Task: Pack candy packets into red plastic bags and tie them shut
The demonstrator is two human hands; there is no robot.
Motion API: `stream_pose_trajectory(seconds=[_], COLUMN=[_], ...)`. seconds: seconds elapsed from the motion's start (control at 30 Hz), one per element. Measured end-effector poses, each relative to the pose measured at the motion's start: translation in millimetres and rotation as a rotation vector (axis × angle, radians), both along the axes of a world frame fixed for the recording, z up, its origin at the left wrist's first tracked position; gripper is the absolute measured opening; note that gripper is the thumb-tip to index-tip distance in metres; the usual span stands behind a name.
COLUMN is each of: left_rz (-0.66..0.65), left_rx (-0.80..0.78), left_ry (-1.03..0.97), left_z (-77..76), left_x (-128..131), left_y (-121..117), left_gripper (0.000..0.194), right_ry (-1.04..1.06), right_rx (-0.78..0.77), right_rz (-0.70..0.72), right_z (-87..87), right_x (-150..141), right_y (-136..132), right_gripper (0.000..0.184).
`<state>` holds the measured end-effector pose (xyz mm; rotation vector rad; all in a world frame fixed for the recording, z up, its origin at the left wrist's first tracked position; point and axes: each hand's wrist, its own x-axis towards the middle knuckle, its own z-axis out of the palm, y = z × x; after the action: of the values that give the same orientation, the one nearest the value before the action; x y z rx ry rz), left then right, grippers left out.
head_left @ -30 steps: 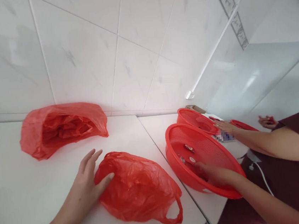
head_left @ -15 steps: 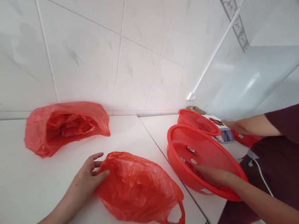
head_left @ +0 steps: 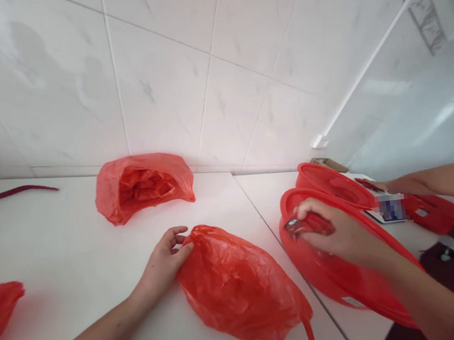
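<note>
right hand (head_left: 333, 232) mine, fingers wrapped tightly around a small bundle of red wrapped pieces (head_left: 318, 225), lifted over the end of a basket; how many i hold, i cannot tell. left hand (head_left: 167, 260) mine, thumb and fingertips pinched on the lip of a red plastic bag. i judge the step in hand to be taking pieces up with the right hand while the left steadies the bag's lip. a next move seems to call for a firm grasp, height enough to pass the basket rim, and a lip held wide.

now the room around my hands, largest first. a white tiled wall (head_left: 169, 84) rises beyond both, well apart from them. the white tabletop (head_left: 77, 256) spreads bare in front of my left hand and to its left, with good room for that elbow; a dark seam divides the surface between my two hands. under and to the right of my right hand sits the large red basket (head_left: 316, 271), its raised rim the edge to mind. a smaller red basket (head_left: 311, 180) is just beyond, and a co-worker's hand (head_left: 383, 187) is farther right, so that side is tight. between my hands lies the near bag (head_left: 243, 284), one handle loop toward me; no solid thing shows between it and the right hand except the rim. beyond my left hand slumps a second red bag (head_left: 108, 196), filled with crumpled red. smallest, a thin dark red strip (head_left: 26, 189), far to that hand's left.
</note>
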<state>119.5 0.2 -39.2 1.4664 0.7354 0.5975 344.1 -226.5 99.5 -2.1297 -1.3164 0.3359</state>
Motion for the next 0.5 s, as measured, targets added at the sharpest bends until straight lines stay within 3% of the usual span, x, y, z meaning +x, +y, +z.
stream_pose_trajectory(seconds=[0.17, 0.3, 0.4, 0.5], left_rz=[0.002, -0.003, -0.011, -0.025], left_rx=[0.004, -0.019, -0.026, -0.037], left_ry=[-0.028, -0.023, -0.030, -0.036], left_z=[-1.6, -0.3, 0.7, 0.2], left_x=[0.8, 0.0, -0.5, -0.2], left_y=[-1.3, -1.5, -0.9, 0.7], left_gripper=[0.046, 0.043, 0.039, 0.038], right_ry=[-0.245, -0.251, -0.179, -0.279], right_rx=[-0.114, -0.194, -0.073, 0.119], right_rz=[0.418, 0.519, 0.373, 0.000], right_z=[-25.0, -43.5, -35.8, -21.9], right_x=[-64.8, -77.6, -58.7, -15.3], right_y=[43.4, 63.4, 62.5, 47.7], right_gripper=[0.032, 0.031, 0.040, 0.025])
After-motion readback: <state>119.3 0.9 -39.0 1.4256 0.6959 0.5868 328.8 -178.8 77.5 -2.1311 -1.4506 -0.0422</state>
